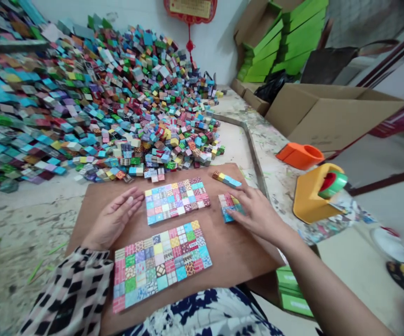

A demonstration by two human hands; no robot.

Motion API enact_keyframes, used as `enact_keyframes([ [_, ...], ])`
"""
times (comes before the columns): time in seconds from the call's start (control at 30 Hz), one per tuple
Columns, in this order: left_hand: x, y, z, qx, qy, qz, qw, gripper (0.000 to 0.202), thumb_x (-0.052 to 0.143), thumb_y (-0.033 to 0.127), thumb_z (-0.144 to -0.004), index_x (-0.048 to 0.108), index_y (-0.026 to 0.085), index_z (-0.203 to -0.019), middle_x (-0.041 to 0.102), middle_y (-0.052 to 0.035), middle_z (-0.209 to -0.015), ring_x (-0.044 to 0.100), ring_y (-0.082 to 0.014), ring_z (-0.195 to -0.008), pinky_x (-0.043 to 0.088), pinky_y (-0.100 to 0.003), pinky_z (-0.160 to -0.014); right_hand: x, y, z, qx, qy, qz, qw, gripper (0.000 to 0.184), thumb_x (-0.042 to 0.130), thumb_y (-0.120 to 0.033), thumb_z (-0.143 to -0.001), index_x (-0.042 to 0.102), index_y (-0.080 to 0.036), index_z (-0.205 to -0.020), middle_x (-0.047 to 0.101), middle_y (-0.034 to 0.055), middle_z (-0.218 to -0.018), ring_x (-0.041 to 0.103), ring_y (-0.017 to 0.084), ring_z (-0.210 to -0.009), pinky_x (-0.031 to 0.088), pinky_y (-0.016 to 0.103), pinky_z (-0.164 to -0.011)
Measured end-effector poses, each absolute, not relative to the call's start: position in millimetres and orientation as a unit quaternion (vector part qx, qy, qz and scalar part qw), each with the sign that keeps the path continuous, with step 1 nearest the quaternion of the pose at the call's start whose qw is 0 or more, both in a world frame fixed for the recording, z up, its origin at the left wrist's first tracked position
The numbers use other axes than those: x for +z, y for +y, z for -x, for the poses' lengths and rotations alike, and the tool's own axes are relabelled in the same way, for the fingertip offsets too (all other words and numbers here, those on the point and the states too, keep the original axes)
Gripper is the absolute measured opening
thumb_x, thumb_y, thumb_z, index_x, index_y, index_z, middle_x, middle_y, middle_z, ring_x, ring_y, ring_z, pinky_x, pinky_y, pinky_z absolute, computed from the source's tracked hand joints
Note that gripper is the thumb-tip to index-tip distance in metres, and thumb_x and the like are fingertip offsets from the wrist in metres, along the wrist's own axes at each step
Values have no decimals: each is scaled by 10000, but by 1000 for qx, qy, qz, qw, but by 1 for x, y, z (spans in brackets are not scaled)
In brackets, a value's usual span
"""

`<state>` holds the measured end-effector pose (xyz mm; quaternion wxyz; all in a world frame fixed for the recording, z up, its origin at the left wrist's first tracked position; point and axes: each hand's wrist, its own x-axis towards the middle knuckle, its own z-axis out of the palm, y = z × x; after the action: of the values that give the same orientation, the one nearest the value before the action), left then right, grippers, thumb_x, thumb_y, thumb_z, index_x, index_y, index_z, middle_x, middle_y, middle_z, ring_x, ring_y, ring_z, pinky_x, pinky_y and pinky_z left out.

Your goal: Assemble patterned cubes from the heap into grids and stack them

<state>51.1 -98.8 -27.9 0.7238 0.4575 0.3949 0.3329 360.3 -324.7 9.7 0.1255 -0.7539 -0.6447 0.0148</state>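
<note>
A brown board (230,247) lies in front of me. On it sit two flat grids of small patterned cubes, a farther grid (176,199) and a nearer grid (160,262). My left hand (115,218) lies open and flat, its fingertips against the left edge of the farther grid. My right hand (258,212) has its fingers closed around a small cluster of cubes (227,205) at the board's right side. A short row of cubes (226,179) lies just beyond that cluster.
A huge heap of loose coloured cubes (93,93) fills the table behind the board. Right of the board stand a yellow tape dispenser (316,193) and an orange one (300,155). Cardboard boxes (328,114) and stacked green boxes (282,42) are at the back right.
</note>
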Motion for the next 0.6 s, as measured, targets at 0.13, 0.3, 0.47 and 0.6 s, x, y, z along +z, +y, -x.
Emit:
enact_keyframes([
  [0.13, -26, -99, -51, 335, 397, -461, 719, 495, 847, 385, -674, 694, 240, -1122, 706, -65, -1202, 557, -253, -1266, 348, -408, -1160, 0, -316, -354, 20, -669, 741, 54, 577, 549, -514, -896, 519, -211, -1387, 413, 156, -1484, 409, 374, -1309, 380, 547, -1053],
  [0.3, -26, -99, -51, 329, 394, -470, 718, 471, 819, 371, -716, 683, 231, -1144, 705, -73, -1202, 564, -246, -1259, 359, -406, -1153, -12, -324, -347, 13, -645, 763, 43, 525, 464, -456, -950, 511, -174, -1390, 487, 154, -1425, 393, 361, -1325, 387, 532, -1050],
  [0.47, -27, -99, -51, 325, 386, -473, 723, 447, 811, 371, -728, 687, 246, -1139, 706, -64, -1203, 567, -235, -1255, 370, -379, -1148, -13, -339, -352, -13, -592, 804, 59, 489, 491, -413, -940, 529, -141, -1345, 517, 177, -1369, 439, 333, -1275, 409, 502, -1022],
  [0.6, -27, -99, -51, 322, 387, -474, 722, 416, 791, 361, -753, 683, 245, -1137, 699, -67, -1217, 564, -233, -1260, 368, -386, -1149, -4, -334, -356, -14, -560, 827, 58, 473, 487, -477, -934, 580, -170, -1281, 541, 174, -1332, 507, 338, -1168, 434, 499, -950],
])
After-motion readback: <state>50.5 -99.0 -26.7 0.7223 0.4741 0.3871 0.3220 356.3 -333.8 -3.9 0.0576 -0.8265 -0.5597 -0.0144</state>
